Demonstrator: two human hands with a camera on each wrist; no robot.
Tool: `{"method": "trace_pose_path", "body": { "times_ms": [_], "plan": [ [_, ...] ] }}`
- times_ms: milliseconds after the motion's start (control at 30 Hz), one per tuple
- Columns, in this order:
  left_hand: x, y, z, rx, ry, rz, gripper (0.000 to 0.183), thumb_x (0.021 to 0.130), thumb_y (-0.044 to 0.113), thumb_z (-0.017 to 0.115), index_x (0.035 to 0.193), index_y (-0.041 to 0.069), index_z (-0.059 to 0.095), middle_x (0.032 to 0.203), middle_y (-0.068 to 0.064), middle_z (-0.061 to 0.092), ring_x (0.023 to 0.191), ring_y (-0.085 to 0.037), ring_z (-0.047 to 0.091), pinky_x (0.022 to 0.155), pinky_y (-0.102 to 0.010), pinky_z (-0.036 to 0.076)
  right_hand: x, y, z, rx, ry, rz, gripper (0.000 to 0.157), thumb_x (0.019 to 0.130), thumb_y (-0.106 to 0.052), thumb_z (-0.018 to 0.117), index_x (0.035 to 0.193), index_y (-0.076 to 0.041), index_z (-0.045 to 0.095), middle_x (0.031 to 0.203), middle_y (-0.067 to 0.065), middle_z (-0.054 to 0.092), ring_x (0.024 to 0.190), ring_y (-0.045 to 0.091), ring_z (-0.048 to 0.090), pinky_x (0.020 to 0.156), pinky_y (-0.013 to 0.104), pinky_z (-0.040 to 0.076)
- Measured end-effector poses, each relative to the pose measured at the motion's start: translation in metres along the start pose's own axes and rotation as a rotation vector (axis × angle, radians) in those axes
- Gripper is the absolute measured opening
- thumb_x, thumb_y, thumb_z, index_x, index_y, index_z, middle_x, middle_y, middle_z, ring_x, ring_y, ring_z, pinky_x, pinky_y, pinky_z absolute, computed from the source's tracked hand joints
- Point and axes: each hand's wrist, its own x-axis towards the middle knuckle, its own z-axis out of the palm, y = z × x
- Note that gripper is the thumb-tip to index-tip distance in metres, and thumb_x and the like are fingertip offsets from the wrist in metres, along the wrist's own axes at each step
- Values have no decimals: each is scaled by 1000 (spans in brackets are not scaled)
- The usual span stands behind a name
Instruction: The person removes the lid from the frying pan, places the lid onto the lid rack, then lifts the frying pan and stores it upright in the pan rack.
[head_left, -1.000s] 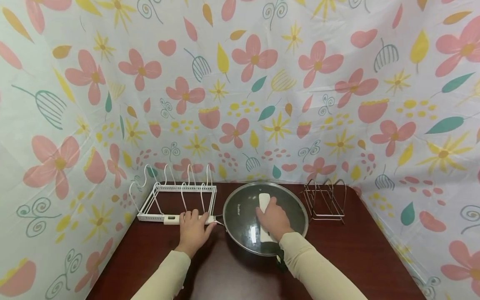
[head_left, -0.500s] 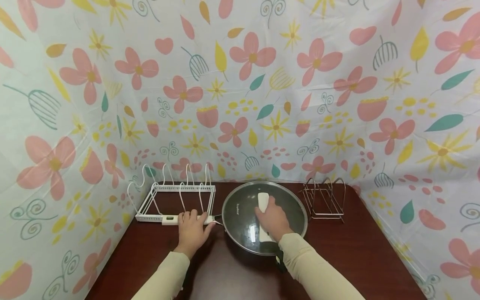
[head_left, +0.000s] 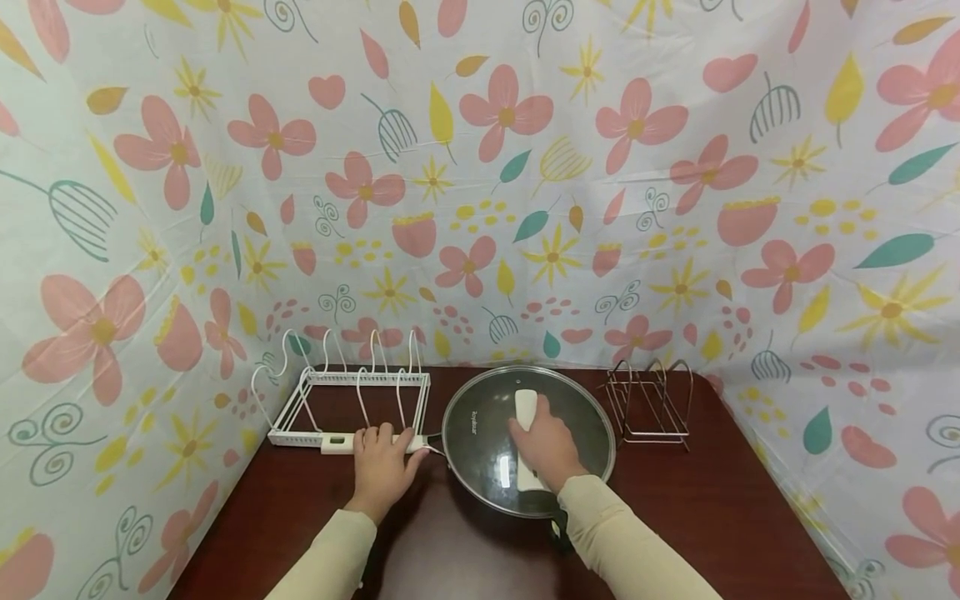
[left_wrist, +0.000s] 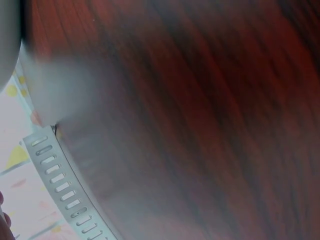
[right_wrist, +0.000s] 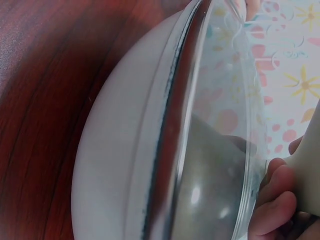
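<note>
A wok-like pan with a pale outer wall (right_wrist: 110, 140) stands on the table in the right wrist view, its glass lid (head_left: 480, 475) over the top. My right hand (head_left: 553, 450) grips the lid's long white handle (head_left: 526, 408), fingers curled round it. The lid's metal rim lies right at the pan's rim in the right wrist view. To the left, my left hand (head_left: 381, 467) holds the pan's pale long handle (head_left: 337, 443), fingers over its top. In the left wrist view only fingertips (left_wrist: 6, 225) show at the left edge.
A white wire rack (head_left: 382, 380) with tall loops stands just behind the pan's handle. Its slotted rail (left_wrist: 60, 185) shows in the left wrist view. A smaller dark metal rack (head_left: 652, 435) stands right of the pan. Floral cloth (head_left: 570, 167) hangs behind the red-brown table (head_left: 697, 517).
My right hand and the lid have shifted very slightly toward me. The left hand keeps its hold on the pan's handle. The head view has moved a little.
</note>
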Motion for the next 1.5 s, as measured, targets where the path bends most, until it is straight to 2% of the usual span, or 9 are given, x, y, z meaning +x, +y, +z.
{"method": "trace_pose_path", "body": {
  "times_ms": [200,300,467,600,700,867,1167,1500],
  "plan": [
    [-1,0,1,-4,14,6,48,92,61,61,118,20,70,102,-12,55,97,-37,51,100,-61,32,-2,1,0,14,1,-3,75,94,-47,64,146,-2,35,94,18,66,79,30,65,67,46,52],
    [-1,2,0,-18,27,1,48,91,60,64,117,20,70,101,-12,55,97,-38,51,100,-61,31,-2,2,0,30,-14,-6,76,92,-48,67,145,-2,35,92,16,66,78,28,65,68,45,52],
    [1,5,-1,-37,-6,-30,48,91,58,65,118,19,70,101,-14,53,100,-39,49,103,-62,29,-1,3,-3,34,-40,-17,81,89,-45,71,147,-2,33,90,16,66,74,26,64,67,43,53],
    [-1,7,-2,-38,-49,-49,48,92,58,64,119,19,70,102,-14,53,101,-39,49,105,-61,28,-3,3,-4,32,-54,-1,77,86,-41,72,143,-4,36,88,14,65,70,26,63,63,40,51],
    [-2,7,-3,-43,-47,-52,47,92,57,65,118,19,70,101,-14,53,101,-39,49,105,-61,28,-4,4,-4,38,-52,-4,75,85,-39,71,142,-4,37,88,13,65,71,26,62,62,39,51],
    [1,6,-5,-39,-28,-43,44,92,56,66,117,19,69,101,-13,52,101,-39,49,105,-61,29,-4,2,-5,67,-38,-13,74,86,-37,69,144,-4,36,90,14,66,73,26,63,63,39,51],
    [3,5,-8,-70,-69,-65,46,92,56,66,119,19,70,101,-14,51,103,-39,48,106,-62,27,-4,2,-6,168,-39,-19,81,85,-33,72,151,-5,35,101,15,67,74,23,62,64,35,51],
    [2,5,-6,-74,-72,-65,46,91,56,66,118,20,70,100,-14,49,103,-38,47,105,-62,28,-4,6,-9,161,-47,-31,86,85,-35,72,155,-3,32,114,18,66,78,23,62,67,35,51]
  ]
}}
